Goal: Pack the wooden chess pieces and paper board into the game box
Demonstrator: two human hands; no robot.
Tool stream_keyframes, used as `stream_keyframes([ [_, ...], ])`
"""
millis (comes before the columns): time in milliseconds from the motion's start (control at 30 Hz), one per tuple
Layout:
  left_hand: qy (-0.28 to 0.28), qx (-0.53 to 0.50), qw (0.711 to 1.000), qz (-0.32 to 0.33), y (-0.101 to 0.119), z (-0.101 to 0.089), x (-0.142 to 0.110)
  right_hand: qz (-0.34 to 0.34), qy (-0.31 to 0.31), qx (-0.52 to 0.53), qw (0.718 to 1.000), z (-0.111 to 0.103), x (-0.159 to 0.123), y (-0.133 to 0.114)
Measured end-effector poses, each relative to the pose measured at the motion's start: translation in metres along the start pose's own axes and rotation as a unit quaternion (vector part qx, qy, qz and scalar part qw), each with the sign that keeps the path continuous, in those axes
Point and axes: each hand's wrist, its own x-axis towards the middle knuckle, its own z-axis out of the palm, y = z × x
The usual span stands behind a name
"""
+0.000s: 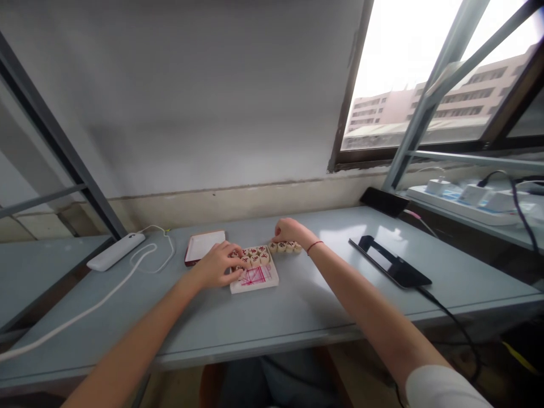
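A shallow white box (255, 287) holds rows of round, cream-coloured Chinese chess pieces (255, 260) with red characters; a sheet with pink lines (257, 276) shows in its front part. My left hand (215, 265) rests over the box's left side, fingers and thumb spread and touching pieces there. Beyond the box's right corner, a short row of pieces with dark characters (289, 247) stands on the table. My right hand (290, 229) is bent over the left end of that row with its fingers curled together; what they grip is hidden.
A box lid with a red rim (206, 247) lies behind my left hand. To the left are a white power strip (117, 251) and its cable. On the right lie a black phone-like device (391, 263) with a cable and a dark object (383, 202) by the wall.
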Motion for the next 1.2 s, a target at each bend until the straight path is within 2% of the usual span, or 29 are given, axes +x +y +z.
stream_keyframes([
  [167,0.025,-0.02,0.999,-0.029,-0.001,0.01,-0.007,-0.013,0.0,0.005,1.0,0.001,0.002,-0.002],
  [367,-0.006,-0.04,0.998,-0.045,-0.001,0.014,-0.005,0.001,-0.018,-0.025,1.0,-0.002,0.002,-0.005],
  [467,-0.012,-0.045,0.998,-0.053,0.0,0.014,-0.005,-0.01,0.002,-0.024,1.0,-0.007,-0.001,-0.007],
  [567,-0.002,-0.063,0.996,-0.058,0.002,0.009,-0.003,-0.027,0.066,0.053,0.996,-0.012,-0.01,-0.012],
  [667,0.042,-0.101,0.99,-0.094,0.007,0.002,0.006,-0.077,0.109,0.219,0.967,-0.008,-0.024,-0.024],
  [733,0.077,-0.127,0.982,-0.119,0.011,0.001,0.013,-0.105,0.094,0.328,0.934,-0.001,-0.034,-0.034],
  [833,0.121,-0.143,0.974,-0.13,0.016,0.006,0.021,-0.119,0.057,0.424,0.896,0.01,-0.044,-0.049],
  [933,0.148,-0.144,0.97,-0.129,0.02,0.015,0.022,-0.119,0.022,0.466,0.877,0.016,-0.051,-0.056],
  [1000,0.151,-0.147,0.969,-0.13,0.02,0.02,0.02,-0.108,0.007,0.473,0.875,0.018,-0.053,-0.057],
  [1200,0.111,-0.104,0.977,-0.149,0.021,0.019,0.013,-0.111,0.0,0.469,0.876,0.024,-0.051,-0.05],
])
